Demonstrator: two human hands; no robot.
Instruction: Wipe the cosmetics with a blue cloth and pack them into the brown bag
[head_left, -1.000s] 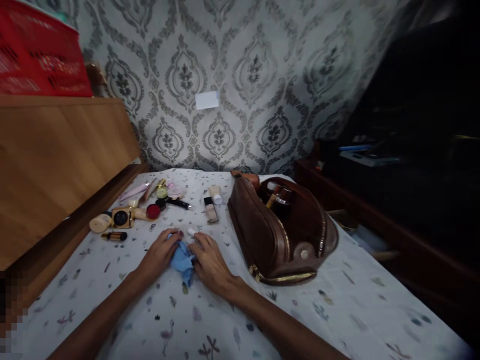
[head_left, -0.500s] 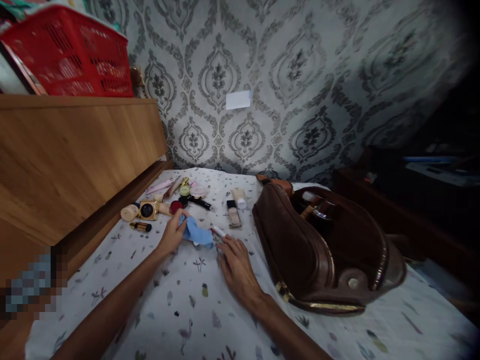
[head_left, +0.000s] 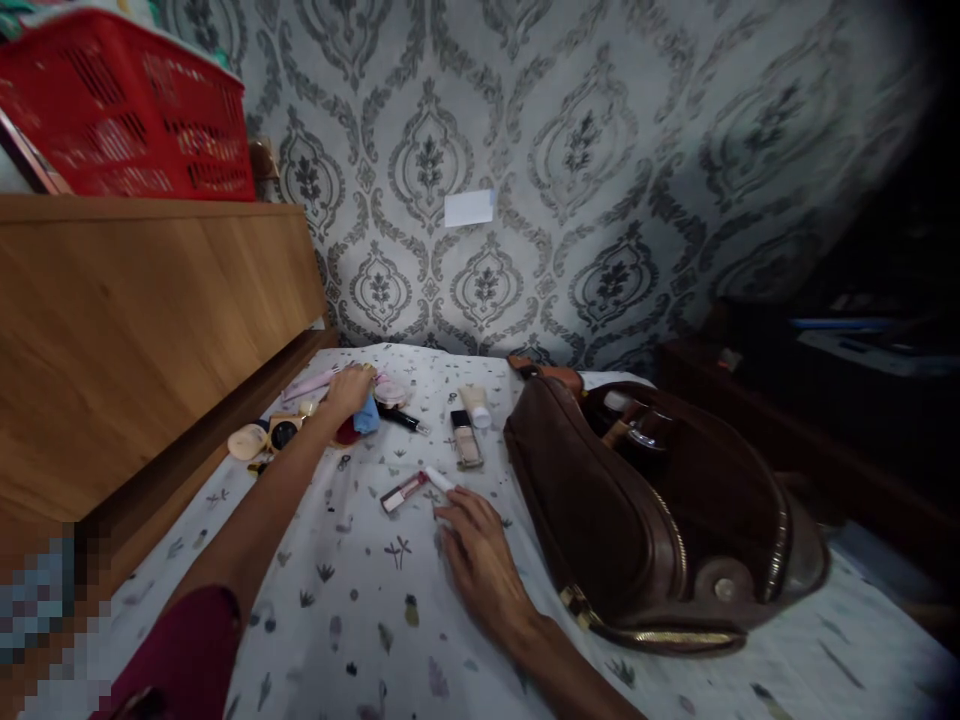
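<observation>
My left hand [head_left: 349, 391] reaches into the cluster of makeup at the back left, its fingers bent. A light blue cloth [head_left: 367, 416] hangs from under its palm side, and a bit of gold shows at the fingertips; what else they grip is hidden. My right hand [head_left: 480, 555] lies palm down on the patterned sheet, fingers stretched. Its fingertips are beside a lip gloss tube [head_left: 405, 492] with a white cap. Beyond them lie a foundation bottle [head_left: 466, 440] with a black cap and a cream tube [head_left: 475, 404]. A black pen-like tube [head_left: 403, 418] lies right of my left hand.
A brown leather bag [head_left: 600, 520], unzipped with items inside, stands at the right. On the left, a wooden cabinet [head_left: 165, 300] carries a red basket [head_left: 172, 120]. A compact [head_left: 284, 433] and a round beige jar [head_left: 247, 441] lie near my left forearm.
My left hand has moved away and slightly left with the blue cloth, to the makeup cluster. The lip gloss now shows uncovered. My right hand has stayed nearly in place.
</observation>
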